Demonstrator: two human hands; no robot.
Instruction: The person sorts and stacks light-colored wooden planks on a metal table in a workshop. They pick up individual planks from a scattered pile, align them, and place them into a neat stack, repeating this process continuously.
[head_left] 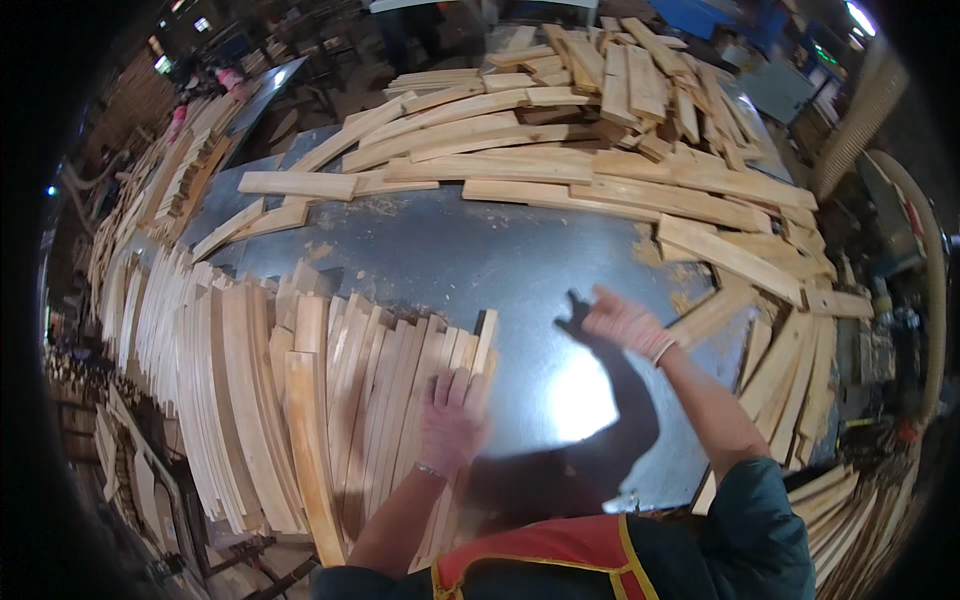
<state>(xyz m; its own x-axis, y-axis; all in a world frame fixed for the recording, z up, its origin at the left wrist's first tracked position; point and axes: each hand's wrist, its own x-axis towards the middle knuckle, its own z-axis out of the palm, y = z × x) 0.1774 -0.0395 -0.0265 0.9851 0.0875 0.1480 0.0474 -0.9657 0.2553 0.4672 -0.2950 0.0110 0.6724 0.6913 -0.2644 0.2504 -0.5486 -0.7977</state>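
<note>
My left hand (pixel 452 425), in a pale glove, lies on the right end of a row of wooden slats (pixel 385 400) standing side by side. Its fingers rest over the slats without wrapping round one. My right hand (pixel 625 322), gloved as well, is held out over the shiny metal tabletop (pixel 480 250), with nothing seen in it. The fingers point toward the far left, and their shadow falls on the metal. Beside that hand lies a wooden board (pixel 705 315) at the right of the table. One darker yellow slat (pixel 315 450) stands out within the row.
Loose boards (pixel 480 165) lie across the far side, rising into a jumbled pile (pixel 640 75) at the back. More boards (pixel 790 380) line the right edge. A ribbed hose (pixel 865 120) hangs at the far right. Stacked strips (pixel 190 180) stand at the far left.
</note>
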